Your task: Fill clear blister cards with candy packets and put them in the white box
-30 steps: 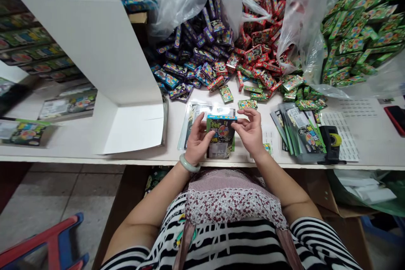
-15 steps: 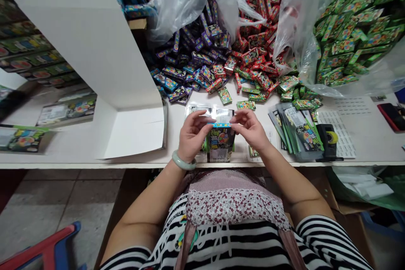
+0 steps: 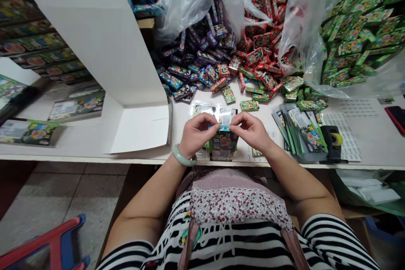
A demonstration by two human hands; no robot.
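Observation:
My left hand (image 3: 198, 135) and my right hand (image 3: 252, 134) meet over the table's front edge, each with thumb and forefinger pinched. Between them is a small blue printed box (image 3: 224, 128), one narrow side turned up. They grip it by its two ends. Directly below it, a dark printed package (image 3: 223, 147) with colourful lettering is partly covered by my fingers. Behind the hands lies clear plastic packaging (image 3: 203, 110) with printed card in it. A small green box (image 3: 249, 105) lies just beyond my right hand.
Purple boxes (image 3: 207, 57), red boxes (image 3: 261, 57) and green boxes (image 3: 357, 42) spill from plastic bags at the back. At right are stacked printed packages (image 3: 305, 128) and a tape dispenser (image 3: 332, 143). A white carton (image 3: 139, 128) stands left. A red-and-blue stool (image 3: 53, 240) is on the floor.
The fingers of both hands have curled in closer over the small blue box, now tilted slightly. The whole view has shifted a little, moving the scene rightward.

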